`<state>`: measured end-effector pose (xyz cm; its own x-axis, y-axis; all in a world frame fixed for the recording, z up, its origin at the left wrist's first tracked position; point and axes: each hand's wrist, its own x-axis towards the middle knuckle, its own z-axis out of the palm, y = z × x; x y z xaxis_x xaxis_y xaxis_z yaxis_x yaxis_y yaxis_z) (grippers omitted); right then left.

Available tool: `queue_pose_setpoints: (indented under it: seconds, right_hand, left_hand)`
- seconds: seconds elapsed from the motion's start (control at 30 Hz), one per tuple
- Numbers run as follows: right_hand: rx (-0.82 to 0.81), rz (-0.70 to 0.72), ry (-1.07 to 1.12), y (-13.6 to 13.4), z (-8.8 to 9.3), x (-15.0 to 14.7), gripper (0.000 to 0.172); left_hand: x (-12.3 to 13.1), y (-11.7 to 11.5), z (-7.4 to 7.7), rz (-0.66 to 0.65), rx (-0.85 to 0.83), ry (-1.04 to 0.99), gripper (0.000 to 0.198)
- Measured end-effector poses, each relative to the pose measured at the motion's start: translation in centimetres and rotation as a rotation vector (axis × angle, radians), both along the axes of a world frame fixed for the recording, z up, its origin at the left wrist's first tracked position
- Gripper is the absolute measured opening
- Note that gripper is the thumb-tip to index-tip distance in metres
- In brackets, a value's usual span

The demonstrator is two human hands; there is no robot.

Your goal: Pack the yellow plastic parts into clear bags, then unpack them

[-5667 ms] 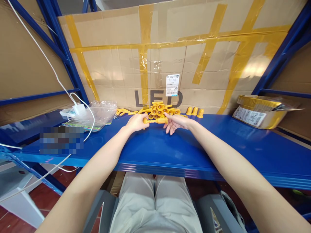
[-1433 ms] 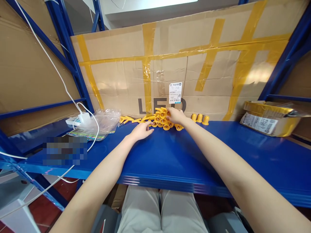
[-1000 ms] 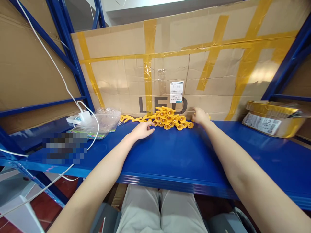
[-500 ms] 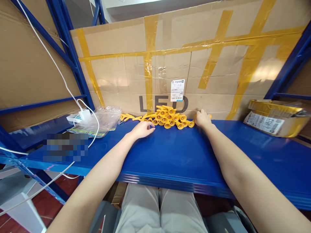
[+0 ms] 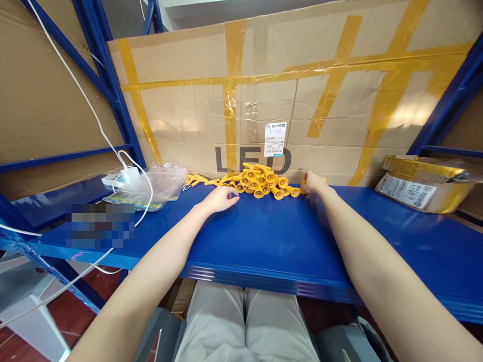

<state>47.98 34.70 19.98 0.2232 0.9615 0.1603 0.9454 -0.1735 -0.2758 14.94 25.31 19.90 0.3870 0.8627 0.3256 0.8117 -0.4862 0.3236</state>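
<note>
A pile of small yellow plastic funnel-shaped parts [image 5: 264, 182] lies at the back of the blue shelf [image 5: 287, 236], against a taped cardboard box. My left hand [image 5: 221, 197] rests palm down on the shelf just left of and in front of the pile, fingers loosely spread, holding nothing. My right hand [image 5: 313, 182] is at the pile's right end, fingers curled around the yellow caps [image 5: 323, 179] that stand there; only slivers of yellow show past the fingers. A few yellow forked pieces [image 5: 196, 179] lie left of the pile.
A large cardboard box marked LED [image 5: 264, 100] walls the back. A clear plastic bag [image 5: 162, 181], a white charger [image 5: 130, 175] and its cable lie at the left. A small taped box [image 5: 422, 183] sits at the far right. Blue rack posts flank both sides.
My right hand left the top of the pile, moved right to the standing caps and closed over them. My left hand let go of the long yellow piece and stays resting on the shelf.
</note>
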Motion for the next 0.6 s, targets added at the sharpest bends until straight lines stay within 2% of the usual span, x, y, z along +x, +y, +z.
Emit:
queue_pose_setpoints:
  seconds: [0.13,0.33,0.5,0.6]
  right_hand:
    - [-0.03,0.018,0.041,-0.8,0.2,0.2,0.045]
    - [-0.039,0.016,0.09,-2.4,-0.5,0.5,0.043]
    - [0.08,0.103,-0.001,-3.4,-1.2,1.0,0.033]
    - [0.16,0.151,-0.029,-3.6,-1.4,1.3,0.032]
  left_hand:
    - [0.1,-0.1,0.1,0.003,-0.011,0.006,0.024]
    - [0.0,0.1,-0.1,0.003,0.0,-0.007,0.024]
    - [-0.1,0.1,-0.2,-0.004,-0.005,-0.026,0.027]
    - [-0.2,0.0,-0.2,-0.006,-0.01,-0.03,0.028]
